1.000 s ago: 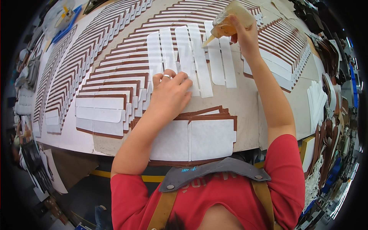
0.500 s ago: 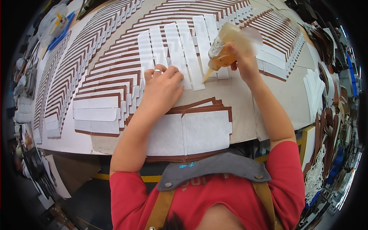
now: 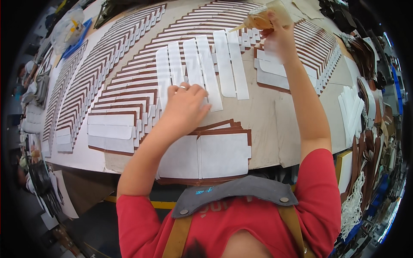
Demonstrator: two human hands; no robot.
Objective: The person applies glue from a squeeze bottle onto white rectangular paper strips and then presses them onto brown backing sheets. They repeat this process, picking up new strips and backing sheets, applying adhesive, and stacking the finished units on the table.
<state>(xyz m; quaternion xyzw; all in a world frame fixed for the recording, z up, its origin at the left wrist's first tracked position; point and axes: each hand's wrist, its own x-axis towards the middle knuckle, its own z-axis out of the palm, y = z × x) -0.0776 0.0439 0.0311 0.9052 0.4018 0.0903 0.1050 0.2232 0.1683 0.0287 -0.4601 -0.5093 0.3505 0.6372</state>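
My left hand (image 3: 187, 107) lies palm down on the near ends of several long white strips (image 3: 204, 71) laid side by side on the table, fingers spread and pressing them; a ring shows on one finger. My right hand (image 3: 279, 36) is raised at the far side and grips a soft amber squeeze bottle (image 3: 260, 17), its pointed nozzle aimed left above the far ends of the strips. In front of me sits a stack of brown-edged pieces with white facings (image 3: 211, 152).
Fanned rows of brown and white pieces (image 3: 107, 73) cover the table on the left and far right (image 3: 318, 47). A pile of white strips (image 3: 352, 109) lies at the right edge. A clear bag on a blue tray (image 3: 69, 30) sits far left.
My right hand has lifted the squeeze bottle up and away from the strips toward the far edge. My left hand has stayed pressing on the strips.
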